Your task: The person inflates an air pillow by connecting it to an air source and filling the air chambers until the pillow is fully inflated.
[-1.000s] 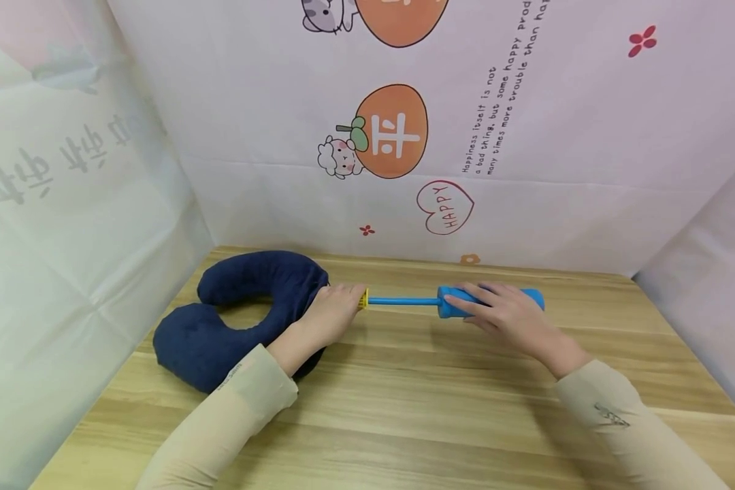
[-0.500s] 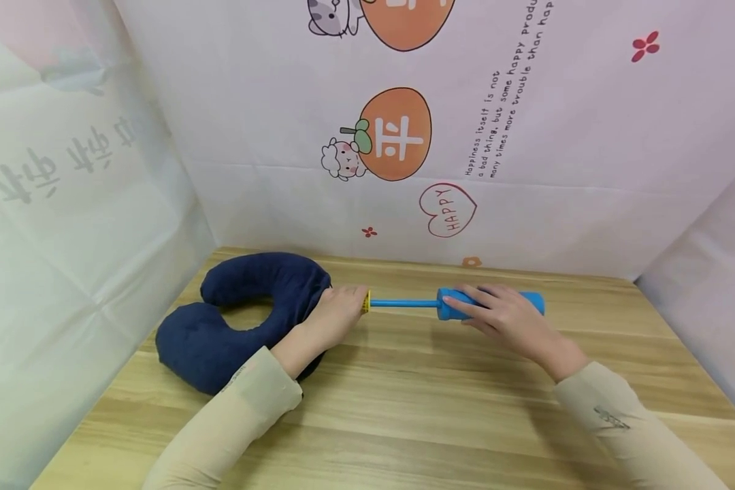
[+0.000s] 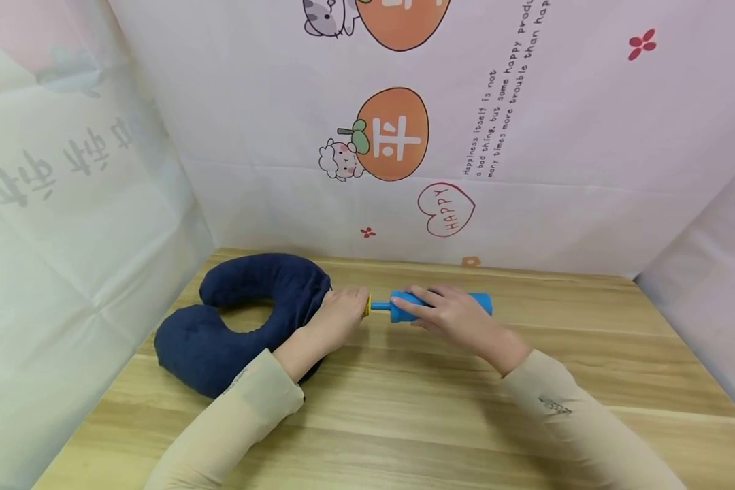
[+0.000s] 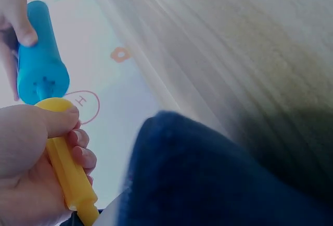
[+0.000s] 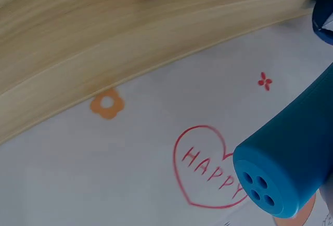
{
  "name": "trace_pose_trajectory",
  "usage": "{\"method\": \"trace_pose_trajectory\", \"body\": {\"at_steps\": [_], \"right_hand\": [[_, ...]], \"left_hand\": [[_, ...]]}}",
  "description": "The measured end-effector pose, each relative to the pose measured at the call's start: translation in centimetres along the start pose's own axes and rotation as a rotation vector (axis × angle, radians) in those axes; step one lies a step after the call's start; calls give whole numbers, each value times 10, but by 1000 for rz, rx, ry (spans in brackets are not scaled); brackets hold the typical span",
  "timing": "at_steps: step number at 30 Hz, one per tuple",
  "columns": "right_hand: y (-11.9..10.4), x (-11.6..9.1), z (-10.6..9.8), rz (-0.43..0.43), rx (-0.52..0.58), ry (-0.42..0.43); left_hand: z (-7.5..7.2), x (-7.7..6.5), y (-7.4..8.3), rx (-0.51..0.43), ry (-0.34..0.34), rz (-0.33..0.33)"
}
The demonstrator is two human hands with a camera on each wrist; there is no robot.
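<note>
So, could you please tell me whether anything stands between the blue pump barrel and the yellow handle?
Nothing visible does: only the connecting blue rod spans the gap between the blue pump barrel in the right hand and the yellow handle in the left hand. The navy neck pillow lies outside that gap.

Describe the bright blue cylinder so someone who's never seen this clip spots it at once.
On the wood-grain table, look right of the navy U-shaped pillow in the head view. The bright blue cylinder is in the right hand, a thin blue rod joining it to the yellow part. Unlike them, it is thick, bright blue and has four holes in its end.
</note>
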State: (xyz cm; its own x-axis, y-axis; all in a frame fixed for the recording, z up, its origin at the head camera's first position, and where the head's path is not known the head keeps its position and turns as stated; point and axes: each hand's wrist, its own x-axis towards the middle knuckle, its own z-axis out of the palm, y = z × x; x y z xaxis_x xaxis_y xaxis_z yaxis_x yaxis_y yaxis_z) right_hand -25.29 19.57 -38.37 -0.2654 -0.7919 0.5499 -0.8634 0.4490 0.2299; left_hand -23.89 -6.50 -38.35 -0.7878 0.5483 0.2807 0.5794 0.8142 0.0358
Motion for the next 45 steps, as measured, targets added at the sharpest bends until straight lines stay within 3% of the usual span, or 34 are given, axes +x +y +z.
{"method": "trace_pose_trajectory", "body": {"at_steps": [7, 14, 38, 45], "right_hand": [[-15, 16, 9, 41, 23, -37], [-10, 16, 4, 55, 26, -39], [35, -66, -39, 42, -26, 49], [34, -71, -42, 58, -23, 51]], "left_hand": [[4, 0, 3, 22, -38, 15], [3, 2, 1, 17, -26, 5], [6, 2, -9, 0, 26, 59], [6, 2, -10, 4, 29, 51]]}}
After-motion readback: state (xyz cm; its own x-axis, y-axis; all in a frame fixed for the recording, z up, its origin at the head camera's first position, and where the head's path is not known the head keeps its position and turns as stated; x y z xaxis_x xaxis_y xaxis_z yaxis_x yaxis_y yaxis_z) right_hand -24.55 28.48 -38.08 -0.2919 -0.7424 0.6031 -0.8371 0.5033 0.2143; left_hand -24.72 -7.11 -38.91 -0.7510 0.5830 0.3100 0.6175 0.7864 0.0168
